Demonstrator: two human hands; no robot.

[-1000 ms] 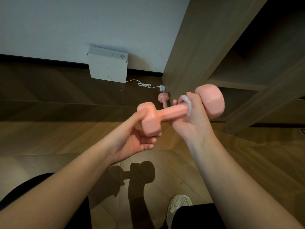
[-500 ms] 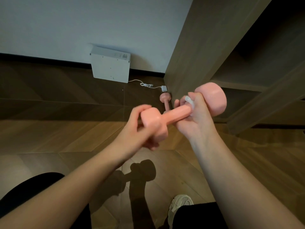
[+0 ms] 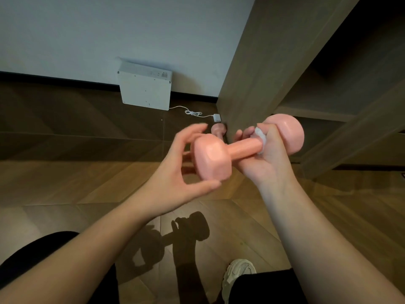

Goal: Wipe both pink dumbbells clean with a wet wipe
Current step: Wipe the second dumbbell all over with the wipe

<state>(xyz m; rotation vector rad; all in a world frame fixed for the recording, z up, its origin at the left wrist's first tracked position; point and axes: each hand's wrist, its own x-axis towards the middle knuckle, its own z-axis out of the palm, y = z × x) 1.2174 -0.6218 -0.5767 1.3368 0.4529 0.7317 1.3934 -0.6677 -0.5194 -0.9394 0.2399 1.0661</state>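
I hold one pink dumbbell [image 3: 221,155] in the air in front of me, its bar running from lower left to upper right. My right hand [image 3: 263,159] is wrapped around the bar near the far head, with a crumpled white wet wipe [image 3: 259,134] pressed between fingers and bar. My left hand [image 3: 182,165] cups the near head, thumb below and fingers spread behind it. A second pink dumbbell [image 3: 218,130] lies on the floor by the cabinet corner, mostly hidden behind the held one.
A white flat box [image 3: 144,88] leans against the wall, with a white cable and plug [image 3: 217,117] trailing to the cabinet corner. A wooden cabinet [image 3: 285,62] with open shelves stands to the right. My shoe [image 3: 237,275] rests on the wooden floor below.
My left hand loosened from gripping the near head to a wider cupping hold with fingers spread. The dumbbell turned slightly; my right hand stayed on the bar with the wipe.
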